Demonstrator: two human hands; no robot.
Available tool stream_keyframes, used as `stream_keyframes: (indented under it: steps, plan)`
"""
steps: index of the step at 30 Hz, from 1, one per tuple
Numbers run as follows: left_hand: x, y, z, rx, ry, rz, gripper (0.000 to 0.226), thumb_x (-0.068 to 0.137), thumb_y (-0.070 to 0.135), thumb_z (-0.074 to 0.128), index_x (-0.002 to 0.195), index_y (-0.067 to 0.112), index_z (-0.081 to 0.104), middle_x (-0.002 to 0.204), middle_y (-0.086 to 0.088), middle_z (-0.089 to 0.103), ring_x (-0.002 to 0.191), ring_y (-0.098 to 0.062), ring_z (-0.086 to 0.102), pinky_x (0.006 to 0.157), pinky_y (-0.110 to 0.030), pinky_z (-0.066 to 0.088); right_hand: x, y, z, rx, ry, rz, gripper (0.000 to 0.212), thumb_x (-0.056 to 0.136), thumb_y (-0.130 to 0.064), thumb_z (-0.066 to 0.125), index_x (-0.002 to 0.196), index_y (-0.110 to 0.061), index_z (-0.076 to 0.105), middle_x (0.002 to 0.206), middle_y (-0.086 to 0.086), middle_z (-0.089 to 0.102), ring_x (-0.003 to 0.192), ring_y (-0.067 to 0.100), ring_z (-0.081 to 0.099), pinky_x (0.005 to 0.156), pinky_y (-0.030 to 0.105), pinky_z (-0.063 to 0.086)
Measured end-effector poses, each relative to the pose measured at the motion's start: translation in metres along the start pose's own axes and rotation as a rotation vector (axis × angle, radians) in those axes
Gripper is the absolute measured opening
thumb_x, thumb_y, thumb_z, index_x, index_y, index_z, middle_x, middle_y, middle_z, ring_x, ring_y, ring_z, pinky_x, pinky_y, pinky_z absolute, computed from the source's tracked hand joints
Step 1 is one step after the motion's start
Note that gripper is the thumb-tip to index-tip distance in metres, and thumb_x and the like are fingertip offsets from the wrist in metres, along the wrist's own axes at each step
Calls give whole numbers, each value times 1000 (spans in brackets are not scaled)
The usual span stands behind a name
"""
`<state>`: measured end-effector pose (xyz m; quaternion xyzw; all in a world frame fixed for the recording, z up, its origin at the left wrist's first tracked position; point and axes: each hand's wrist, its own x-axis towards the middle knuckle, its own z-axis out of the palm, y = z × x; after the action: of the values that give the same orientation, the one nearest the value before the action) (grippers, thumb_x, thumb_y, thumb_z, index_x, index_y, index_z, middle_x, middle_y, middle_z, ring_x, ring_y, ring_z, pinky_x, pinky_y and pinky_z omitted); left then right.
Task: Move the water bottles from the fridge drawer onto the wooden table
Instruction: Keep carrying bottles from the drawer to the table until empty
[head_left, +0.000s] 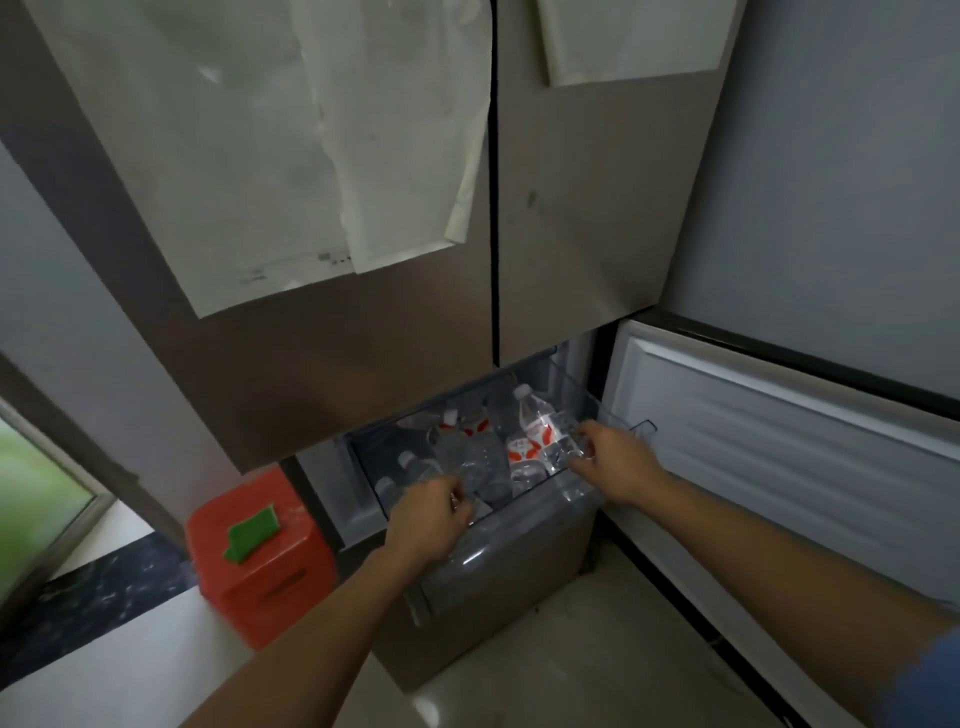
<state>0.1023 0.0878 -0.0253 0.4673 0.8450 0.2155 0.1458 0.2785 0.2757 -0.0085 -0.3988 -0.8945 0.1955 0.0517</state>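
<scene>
- The fridge drawer (574, 499) is pulled open at 5 o'clock of my view, under the closed upper doors. Several water bottles (519, 452) lie crowded inside it.
- My right hand (615, 460) reaches in at the drawer's 3 o'clock side. Its fingers and thumb wrap the base of a red-labelled water bottle (540, 428), whose cap points to 11 o'clock.
- My left hand (431, 512) sits at the drawer's 7 o'clock corner with curled fingers. I cannot tell whether it grasps a clear bottle (472, 467) or only the rim.
- I judge this a two-handed pickup. I want each grip on the bottle's body, firm because it may be cold and slick.
- I would lift straight up to clear the drawer wall and the open lower door (779, 441) at 3 o'clock.
- The wooden table is out of view.
</scene>
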Motion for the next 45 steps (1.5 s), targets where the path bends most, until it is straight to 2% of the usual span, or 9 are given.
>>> stream_keyframes:
  steps: [8,13,17,21,27,32,37,42,45]
  plan:
    - [46,-11,40,-29,-162,-41,9,91,27,55,94,19,60,96,-4,66,88,-20,61,78,-33,51,87,26,17,-26,-169,62,30,88,-39,64,101,-12,59,97,9,65,89,27,62,66,26,38]
    - [59,-13,47,-8,-127,-169,14,89,27,56,98,20,64,96,-3,69,93,-21,62,75,-29,45,138,38,45,-12,-436,100,47,81,-43,73,118,-17,60,115,4,66,96,22,62,91,35,50]
    - [69,-13,46,-22,-33,-290,13,88,27,58,94,19,65,83,-4,70,82,-22,65,69,-31,47,163,49,56,0,-580,70,56,71,-43,80,118,-18,62,110,-1,67,89,15,63,88,32,53]
    - [79,-6,45,-43,23,-388,10,89,24,59,93,18,65,70,3,60,67,-16,56,60,-26,37,174,58,58,-47,-586,13,55,60,-49,82,106,-25,64,105,-4,69,85,13,64,82,30,55]
    - [90,10,42,-144,106,-442,7,90,27,57,85,24,59,64,3,61,65,-20,61,67,-37,54,167,61,57,-11,-513,-165,71,65,-39,84,123,-20,48,112,-1,63,95,18,61,79,28,50]
    - [97,30,30,-317,269,-469,45,95,53,41,95,12,59,71,-6,67,66,-23,66,66,-48,56,162,50,52,-37,-460,-430,69,60,-44,84,115,-24,46,113,-1,62,96,18,62,77,32,52]
    - [93,36,27,-437,261,-482,73,76,80,31,94,15,58,77,-8,67,68,-26,66,66,-50,57,156,28,52,-88,-428,-656,73,60,-43,83,121,-21,49,114,1,57,97,19,57,75,31,48]
    - [85,44,23,-391,311,-479,33,91,48,55,84,16,58,71,-1,65,64,-19,64,59,-38,55,149,11,55,23,-444,-731,70,63,-38,84,123,-21,51,115,-3,57,97,13,56,82,30,51]
    - [76,35,16,-308,409,-502,37,88,52,49,74,18,54,69,0,61,66,-21,62,61,-40,54,148,-1,57,153,-548,-708,73,63,-38,86,126,-22,52,117,-6,57,101,10,55,85,27,49]
